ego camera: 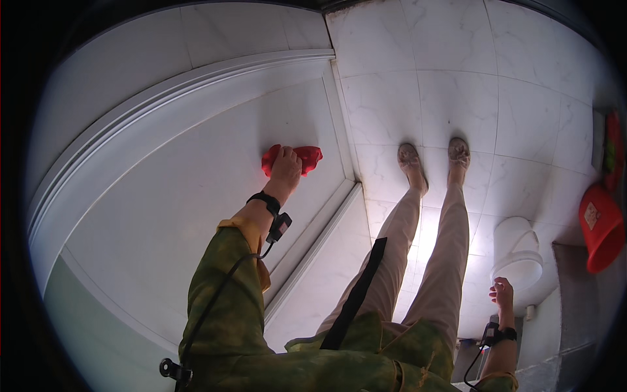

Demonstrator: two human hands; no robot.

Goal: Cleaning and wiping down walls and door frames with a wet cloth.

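Note:
My left hand (288,170) presses a bunched red cloth (309,159) against the flat panel of a white door (220,196). The cloth sticks out on both sides of my fingers. Low on the right, my right hand (501,292) hangs with loosely bent fingers and nothing visible in it. Just beyond those fingers in the picture is a white plastic bucket (514,240) with a handle; whether the hand touches its rim I cannot tell.
White door framing (313,255) borders the panel. My shoes (459,153) stand on pale marbled floor tiles (455,108). At the right edge is a red plastic container (600,230) bearing a label. Black cables (215,294) run from the wrist devices along my sleeves.

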